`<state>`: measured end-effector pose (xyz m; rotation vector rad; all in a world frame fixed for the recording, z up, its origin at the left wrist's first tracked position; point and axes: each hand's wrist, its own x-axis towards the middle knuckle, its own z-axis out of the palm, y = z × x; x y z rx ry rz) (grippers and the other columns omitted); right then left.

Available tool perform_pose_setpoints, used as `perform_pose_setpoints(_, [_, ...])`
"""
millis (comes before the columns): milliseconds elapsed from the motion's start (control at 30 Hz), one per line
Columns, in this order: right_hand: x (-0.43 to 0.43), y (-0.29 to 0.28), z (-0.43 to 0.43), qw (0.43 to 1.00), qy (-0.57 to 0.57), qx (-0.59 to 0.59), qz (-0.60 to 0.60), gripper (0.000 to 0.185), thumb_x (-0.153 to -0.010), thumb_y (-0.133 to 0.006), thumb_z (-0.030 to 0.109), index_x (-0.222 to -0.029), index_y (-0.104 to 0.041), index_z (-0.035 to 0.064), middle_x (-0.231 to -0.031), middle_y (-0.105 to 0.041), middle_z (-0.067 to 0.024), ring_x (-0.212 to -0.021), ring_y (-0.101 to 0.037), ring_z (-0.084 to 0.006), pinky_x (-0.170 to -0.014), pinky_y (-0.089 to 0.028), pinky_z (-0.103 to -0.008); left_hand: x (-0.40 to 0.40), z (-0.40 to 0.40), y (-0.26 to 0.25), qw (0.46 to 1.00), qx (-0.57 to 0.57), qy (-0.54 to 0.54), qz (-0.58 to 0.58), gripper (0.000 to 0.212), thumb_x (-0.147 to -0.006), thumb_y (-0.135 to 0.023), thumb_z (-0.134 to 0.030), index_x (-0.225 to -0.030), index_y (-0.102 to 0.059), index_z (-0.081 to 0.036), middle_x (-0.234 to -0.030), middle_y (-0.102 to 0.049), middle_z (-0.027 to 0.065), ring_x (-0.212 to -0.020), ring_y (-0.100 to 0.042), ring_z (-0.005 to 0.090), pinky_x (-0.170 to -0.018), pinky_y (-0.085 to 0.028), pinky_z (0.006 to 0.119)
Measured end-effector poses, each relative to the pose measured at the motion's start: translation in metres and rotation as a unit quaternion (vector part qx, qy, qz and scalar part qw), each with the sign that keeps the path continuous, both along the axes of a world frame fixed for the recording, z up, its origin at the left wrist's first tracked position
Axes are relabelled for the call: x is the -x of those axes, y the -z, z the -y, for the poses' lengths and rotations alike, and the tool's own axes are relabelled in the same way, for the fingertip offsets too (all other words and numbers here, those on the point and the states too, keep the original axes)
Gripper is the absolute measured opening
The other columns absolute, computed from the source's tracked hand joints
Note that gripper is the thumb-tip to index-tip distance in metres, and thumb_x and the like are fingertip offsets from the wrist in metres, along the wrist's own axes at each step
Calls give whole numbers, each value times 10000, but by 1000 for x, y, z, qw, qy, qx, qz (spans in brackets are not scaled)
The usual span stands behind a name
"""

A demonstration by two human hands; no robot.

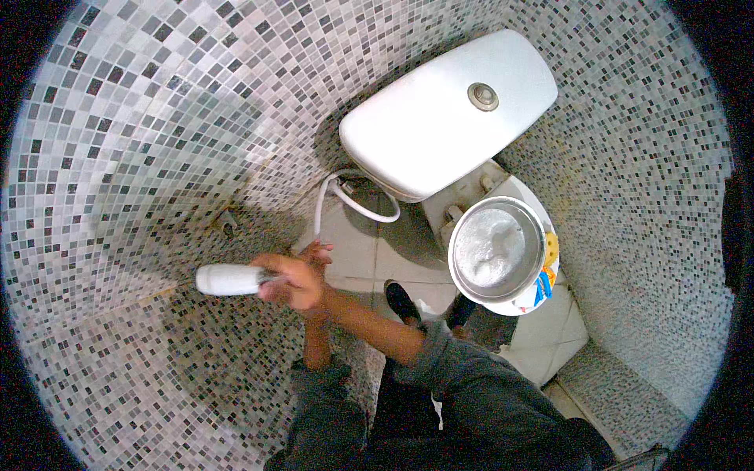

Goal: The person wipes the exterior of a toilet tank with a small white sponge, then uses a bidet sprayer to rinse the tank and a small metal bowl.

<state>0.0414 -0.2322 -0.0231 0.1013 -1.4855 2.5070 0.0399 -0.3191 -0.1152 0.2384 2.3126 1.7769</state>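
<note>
My right hand (294, 282) reaches across to the left and grips a white, rounded, bottle-like object (228, 279). Motion blur keeps me from telling exactly what it is. Behind it, my left hand (317, 252) is partly hidden where the wrists cross. The fingers of that hand are beside the upper end of a white flexible hose (318, 206); I cannot tell whether they hold it. The hose loops on the floor beside the toilet cistern.
The white cistern (436, 118) has a round flush button (483, 96). On the white toilet lid (511, 307) stand a metal pot (496, 250) of frothy liquid, a yellow sponge (551, 248) and a blue-and-orange packet (544, 284). A wall tap (227, 222) juts from mosaic tiles.
</note>
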Motion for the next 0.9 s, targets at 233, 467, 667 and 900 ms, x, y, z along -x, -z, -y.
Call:
perform_pose_setpoints(233, [-8,-100,24,908,175,-363,-114,756,-720,-502,782,-1189,-585,195,-1041,-616,-58,-991,-592,-214,-931,-186,-654,41,20,-25,995,-12,-86,-58,479,-885,-576,-155,-1326,-461,-8,-1341,-498,153,-1249,-457,305,-1084,-300,425])
perform_pose_setpoints(467, [-7,-181,-28,902,276,-275,-185,743,-749,-635,635,-1215,-546,62,-1009,-531,-96,-974,-530,-263,-926,-371,-449,57,6,-35,996,-35,-67,-56,489,-884,-576,-156,-1334,-455,-9,-1344,-496,156,-1252,-457,309,-1088,-296,427])
perform_pose_setpoints(667, [-48,-163,-81,974,226,-17,9,503,-888,-626,210,-1290,-384,29,-990,-512,-36,-894,-509,-130,-784,-434,-282,-19,16,-30,983,22,172,54,496,-884,-577,-157,-1340,-450,-10,-1347,-494,158,-1253,-457,312,-1091,-294,429])
perform_pose_setpoints(900, [-130,-27,-68,925,277,-150,214,513,-889,-618,288,-1262,-413,2,-905,-503,-68,-768,-510,-141,-688,-442,-303,-93,-16,-23,913,45,389,114,506,-883,-578,-158,-1348,-444,-11,-1350,-492,161,-1255,-457,316,-1095,-290,431])
